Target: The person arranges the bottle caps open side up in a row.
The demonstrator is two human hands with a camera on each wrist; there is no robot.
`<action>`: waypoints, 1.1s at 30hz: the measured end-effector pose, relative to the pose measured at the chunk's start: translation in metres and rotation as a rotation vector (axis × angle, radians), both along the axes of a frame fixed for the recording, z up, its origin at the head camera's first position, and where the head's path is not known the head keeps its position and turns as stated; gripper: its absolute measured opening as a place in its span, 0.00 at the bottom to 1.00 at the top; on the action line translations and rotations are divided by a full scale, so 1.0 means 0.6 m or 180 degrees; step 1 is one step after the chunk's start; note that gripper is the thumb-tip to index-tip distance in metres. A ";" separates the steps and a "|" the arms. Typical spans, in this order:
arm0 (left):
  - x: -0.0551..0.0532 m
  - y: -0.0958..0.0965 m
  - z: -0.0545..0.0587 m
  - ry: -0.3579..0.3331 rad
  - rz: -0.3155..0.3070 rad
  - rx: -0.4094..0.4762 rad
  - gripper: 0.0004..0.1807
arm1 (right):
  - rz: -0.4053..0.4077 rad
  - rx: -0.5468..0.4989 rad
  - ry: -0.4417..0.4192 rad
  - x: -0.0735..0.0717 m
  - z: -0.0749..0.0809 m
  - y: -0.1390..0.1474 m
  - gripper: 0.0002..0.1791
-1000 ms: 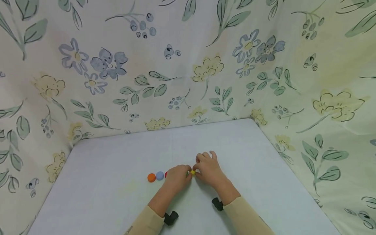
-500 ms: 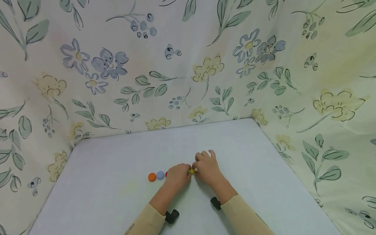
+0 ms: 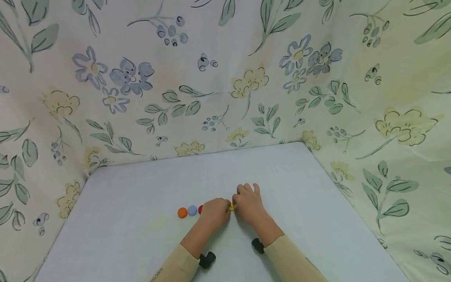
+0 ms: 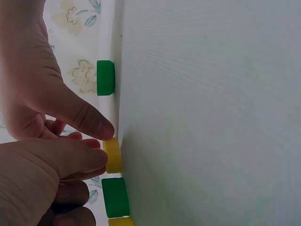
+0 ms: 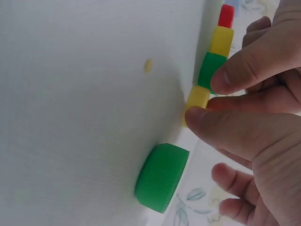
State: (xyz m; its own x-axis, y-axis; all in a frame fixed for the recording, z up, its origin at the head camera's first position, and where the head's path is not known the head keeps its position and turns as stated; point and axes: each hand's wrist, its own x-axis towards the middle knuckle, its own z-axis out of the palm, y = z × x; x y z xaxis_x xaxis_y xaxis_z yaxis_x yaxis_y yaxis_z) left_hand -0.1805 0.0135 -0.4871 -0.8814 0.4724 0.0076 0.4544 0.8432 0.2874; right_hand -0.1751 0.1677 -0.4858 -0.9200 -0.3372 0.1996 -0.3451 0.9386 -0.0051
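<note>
My left hand (image 3: 214,213) and right hand (image 3: 250,203) meet at a yellow bottle cap (image 3: 232,207), which they pinch between thumbs and fingers. In the right wrist view, the right thumb lies on this cap and the left thumb is at its border with a green bottle cap (image 5: 212,68). Beyond that, another yellow cap (image 5: 221,41) and a red cap (image 5: 226,16) continue the row. An orange cap (image 3: 182,212) and a light blue cap (image 3: 192,210) form its left end. The left hand hides the row's middle in the head view.
A separate green bottle cap (image 5: 162,178) with ribbed sides stands beside the right hand, hidden from the head view. Everything is on a white-covered table (image 3: 141,243). Floral cloth (image 3: 225,78) rises along its back and sides.
Over the last half second, the right hand has shifted slightly towards me and the left hand slightly right. Both stay at the yellow cap. The orange and blue caps keep their places.
</note>
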 end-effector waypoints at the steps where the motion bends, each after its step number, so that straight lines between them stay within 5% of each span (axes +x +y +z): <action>1: 0.000 0.000 0.000 -0.0003 0.0000 -0.0008 0.06 | -0.0008 -0.0002 -0.0004 0.000 0.000 0.000 0.07; 6: 0.001 -0.004 0.000 -0.0025 0.0060 -0.0063 0.02 | -0.0026 -0.0059 -0.0060 0.000 0.000 -0.002 0.06; 12: -0.002 -0.010 0.015 -0.0030 0.0174 -0.0093 0.17 | -0.0156 -0.0049 -0.0216 -0.002 0.003 0.000 0.09; 33: 0.002 0.006 -0.001 0.0020 0.0067 0.0030 0.06 | -0.0279 -0.0021 -0.0291 -0.002 -0.001 0.003 0.09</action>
